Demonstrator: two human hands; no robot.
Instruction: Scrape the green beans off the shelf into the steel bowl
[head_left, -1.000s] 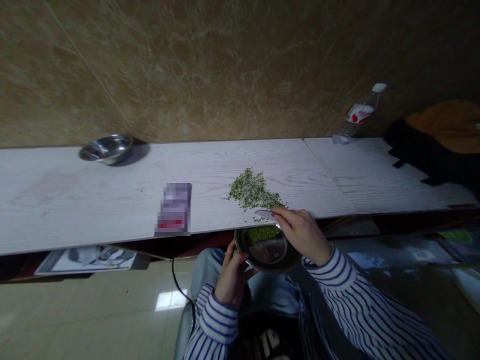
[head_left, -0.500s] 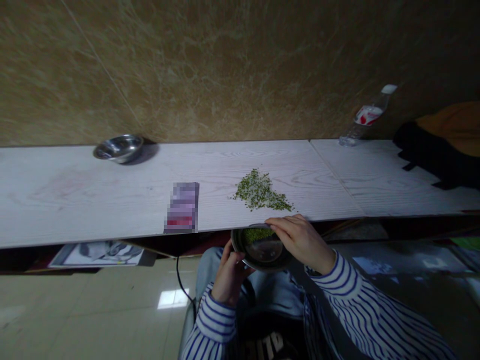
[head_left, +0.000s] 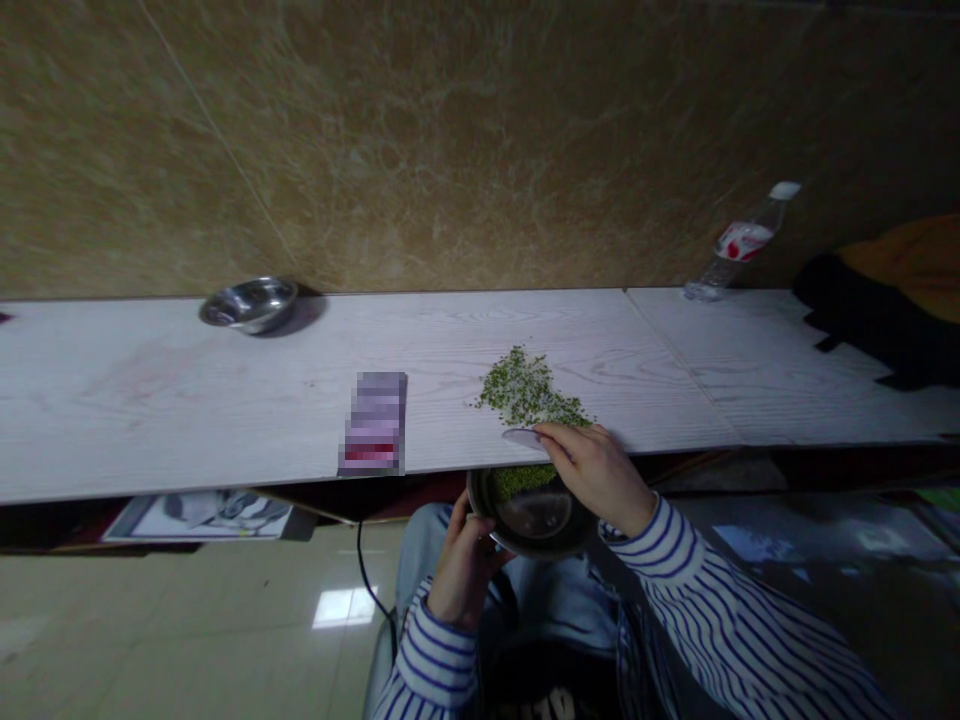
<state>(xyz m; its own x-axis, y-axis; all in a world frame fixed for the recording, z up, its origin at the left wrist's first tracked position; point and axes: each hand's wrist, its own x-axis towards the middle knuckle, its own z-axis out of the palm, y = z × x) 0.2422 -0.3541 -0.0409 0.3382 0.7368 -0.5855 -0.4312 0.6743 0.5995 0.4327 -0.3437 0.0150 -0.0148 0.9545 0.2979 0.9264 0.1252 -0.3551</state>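
Note:
My left hand (head_left: 466, 562) is closed on the left rim of a metal bowl (head_left: 536, 545), held in front of the table's edge. Green beans (head_left: 521, 481), small like mung beans, lie in the far side of that bowl. Above it, my right hand (head_left: 592, 467) is closed around a spoon (head_left: 521, 438); only its pale oval end shows past the fingers. That end is at the table's front edge, just short of a spread pile of green beans mixed with white grains (head_left: 525, 388).
Another metal bowl (head_left: 251, 305) stands at the back left of the white table (head_left: 150, 400). A blurred-out phone-like slab (head_left: 375, 425) lies near the front edge. At the right are a plastic bottle (head_left: 742, 245) and a black and orange bag (head_left: 892, 290).
My right hand has lifted the spoon out of the bowl and over the table edge, toward the pile. My left hand keeps its hold on the bowl. The view has shifted slightly.

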